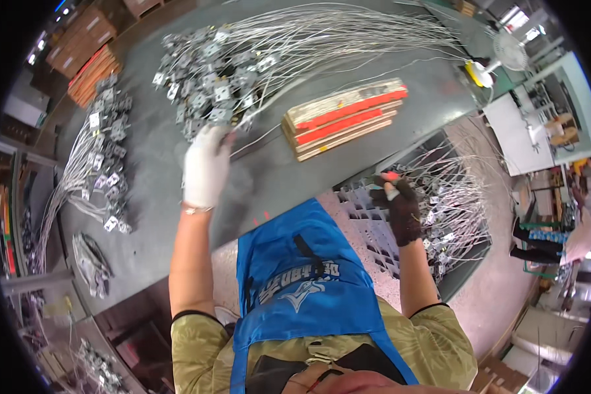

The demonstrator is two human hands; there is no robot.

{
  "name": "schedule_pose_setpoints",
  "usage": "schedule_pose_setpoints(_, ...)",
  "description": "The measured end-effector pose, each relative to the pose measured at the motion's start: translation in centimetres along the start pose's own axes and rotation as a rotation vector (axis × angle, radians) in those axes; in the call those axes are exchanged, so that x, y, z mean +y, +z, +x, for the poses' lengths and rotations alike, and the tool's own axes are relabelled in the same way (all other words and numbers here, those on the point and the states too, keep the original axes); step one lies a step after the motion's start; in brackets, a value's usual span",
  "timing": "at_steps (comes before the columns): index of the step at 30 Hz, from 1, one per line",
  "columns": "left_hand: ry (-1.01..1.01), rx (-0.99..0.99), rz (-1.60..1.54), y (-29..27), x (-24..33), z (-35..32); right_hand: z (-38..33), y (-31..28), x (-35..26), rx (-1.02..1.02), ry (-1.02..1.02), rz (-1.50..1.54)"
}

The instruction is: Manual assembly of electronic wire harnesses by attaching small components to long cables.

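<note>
My left hand [207, 164], in a white glove, reaches to the near edge of a heap of small grey metal fittings [210, 79] with long white wires. Its fingers are closed, and what they hold is hidden. A thin pale wire [259, 140] runs from beside these fingers toward a stack of wooden strips [345, 118] with red faces. To the right, off the table's edge, my right hand [398, 207] wears a dark glove. It pinches a small red-tipped thing [391, 176] above a bin of wired fittings [440, 217].
More wired fittings [108, 157] lie along the table's left side, near a crumpled grey glove [90, 262]. A white fan [509, 52] with a yellow-trimmed base stands at the far right. Cardboard boxes [82, 39] are stacked beyond the table. Another person [571, 236] is at the right.
</note>
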State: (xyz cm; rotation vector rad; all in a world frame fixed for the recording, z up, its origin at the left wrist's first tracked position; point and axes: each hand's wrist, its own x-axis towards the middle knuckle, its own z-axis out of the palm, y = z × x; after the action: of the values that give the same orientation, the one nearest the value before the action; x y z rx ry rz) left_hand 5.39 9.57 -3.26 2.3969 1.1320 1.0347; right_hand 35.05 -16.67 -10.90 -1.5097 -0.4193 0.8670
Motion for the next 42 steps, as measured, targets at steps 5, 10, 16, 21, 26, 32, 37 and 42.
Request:
schedule_pose_setpoints(5,-0.068,0.024,-0.036,-6.4,2.2,-3.2,-0.3,5.1,-5.1,-0.282,-0.065,0.181)
schedule_pose_setpoints(10,0.075,0.016,0.139,-8.1,1.7,-9.2,3.6,4.4,-8.5,0.058,-0.058,0.413)
schedule_pose_setpoints(16,0.235,-0.028,0.443,-6.2,-0.8,-15.6,10.7,-0.9,-4.5,0.499,-0.34,0.281)
schedule_pose_setpoints(21,0.247,-0.098,0.493,-5.6,-2.8,-18.1,15.1,-3.3,-3.5,0.752,-0.637,-0.523)
schedule_pose_setpoints(26,0.192,-0.163,0.539,-5.7,-3.9,-19.5,17.3,-4.0,-4.3,0.616,-0.594,-1.165)
schedule_pose_setpoints(32,0.165,-0.177,0.574,-4.6,-3.7,-19.8,19.9,-4.8,-5.1,0.59,-0.347,-1.364)
schedule_pose_setpoints(37,0.044,-0.18,0.437,-2.2,-0.6,-18.6,23.0,-6.8,-7.1,0.643,-0.258,-1.223)
schedule_pose_setpoints(42,-0.072,-0.201,0.357,3.3,3.2,-16.4,27.9,-10.7,-8.5,0.666,-0.17,-1.079)
